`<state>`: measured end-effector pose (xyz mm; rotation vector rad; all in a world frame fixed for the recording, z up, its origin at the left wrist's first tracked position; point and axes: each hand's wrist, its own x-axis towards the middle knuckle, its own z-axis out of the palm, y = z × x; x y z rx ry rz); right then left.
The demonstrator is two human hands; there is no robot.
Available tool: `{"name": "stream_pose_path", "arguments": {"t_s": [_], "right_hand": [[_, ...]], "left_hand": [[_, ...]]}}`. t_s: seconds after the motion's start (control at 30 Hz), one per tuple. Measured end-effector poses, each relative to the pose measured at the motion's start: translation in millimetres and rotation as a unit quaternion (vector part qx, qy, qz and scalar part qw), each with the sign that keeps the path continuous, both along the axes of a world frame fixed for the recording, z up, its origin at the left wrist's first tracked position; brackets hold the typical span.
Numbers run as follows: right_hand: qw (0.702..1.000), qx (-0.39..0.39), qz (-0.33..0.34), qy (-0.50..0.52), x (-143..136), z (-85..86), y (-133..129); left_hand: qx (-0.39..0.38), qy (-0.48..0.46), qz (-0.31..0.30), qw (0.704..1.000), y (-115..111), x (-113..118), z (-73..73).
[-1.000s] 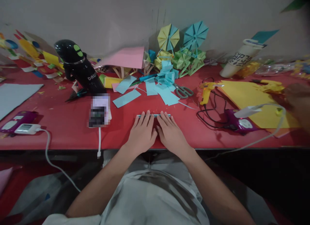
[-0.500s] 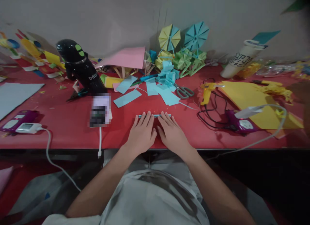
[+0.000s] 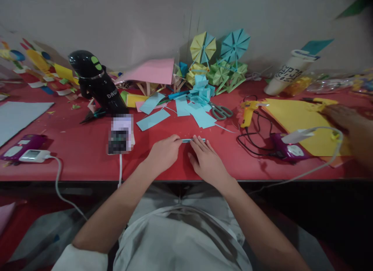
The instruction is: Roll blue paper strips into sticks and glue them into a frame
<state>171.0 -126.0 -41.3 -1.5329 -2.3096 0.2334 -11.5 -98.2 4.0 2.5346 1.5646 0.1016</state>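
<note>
A thin blue folded paper strip lies flat on the red table, close to its front edge. My left hand is closed at the strip's left end, its fingertips pinching it. On the right end rests my right hand, fingers stretched out and pressing the paper down. Beyond the strip are loose blue paper pieces and grey-handled scissors.
A black bottle and a phone stand left. Right are a yellow glue gun, a purple power socket with cables and yellow sheets. Another person's hand reaches over the sheets. Folded paper wheels stand behind.
My left hand has gone from flat, spread fingers to a closed pinch at the strip's left end. My right hand has stayed in place. Another person's hand has appeared at the right.
</note>
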Motion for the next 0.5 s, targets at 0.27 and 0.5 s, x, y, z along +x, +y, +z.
{"name": "stream_pose_path", "arguments": {"t_s": [0.27, 0.5], "right_hand": [[1.000, -0.004, -0.007, -0.012, -2.7, 2.2, 0.6], [1.000, -0.008, -0.004, -0.006, -2.1, 1.5, 1.6]], "left_hand": [[-0.113, -0.064, -0.103, 0.986, 71.5, 8.9, 23.5], [-0.174, -0.063, -0.149, 0.971, 96.5, 22.0, 30.5]]}}
